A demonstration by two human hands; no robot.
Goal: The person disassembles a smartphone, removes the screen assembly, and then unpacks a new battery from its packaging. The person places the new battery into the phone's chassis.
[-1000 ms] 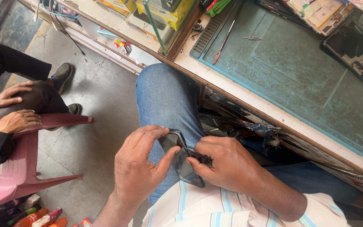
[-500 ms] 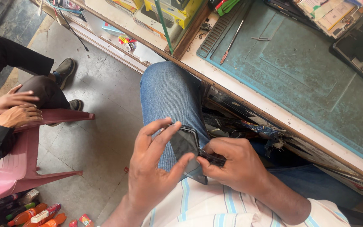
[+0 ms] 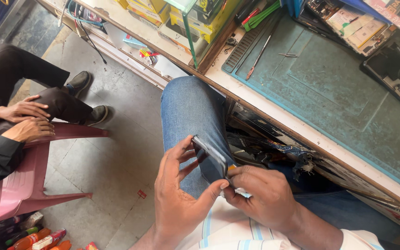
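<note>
Hands, left [image 3: 179, 196] and right [image 3: 260, 196], pinching dark phone [image 3: 210, 160], yellow boxes [image 3: 200, 23] stacked behind bench.

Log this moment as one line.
left hand: grips smartphone | right hand: works phone's lower edge | phone: tilted over denim knee | workbench mat: untouched

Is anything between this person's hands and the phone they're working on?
Nothing visible. The left hand already holds the dark phone by its edges over the lap, and the right hand grips its lower end directly.
</note>
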